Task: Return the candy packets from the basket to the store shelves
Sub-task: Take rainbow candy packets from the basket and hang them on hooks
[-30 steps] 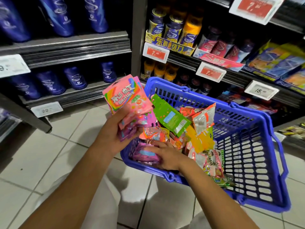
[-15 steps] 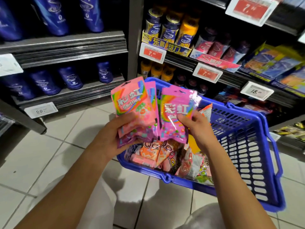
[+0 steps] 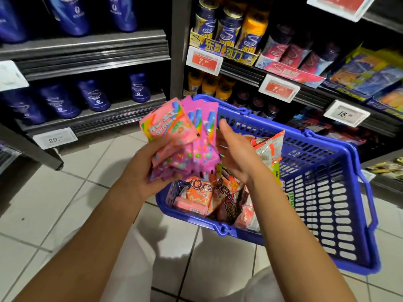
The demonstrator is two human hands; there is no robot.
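The left hand clutched a fan of pink plastic candy packets above the blue plastic basket's near-left corner, the right hand hovered spread beside them, and many packets remained unshelved inside.

pink Skittles packets | fanned, held upright | over blue basket

Light falls from overhead; my arms throw soft shadows on the pale floor. The shelves sit dim, edges bowed, my right hand motion-blurred.
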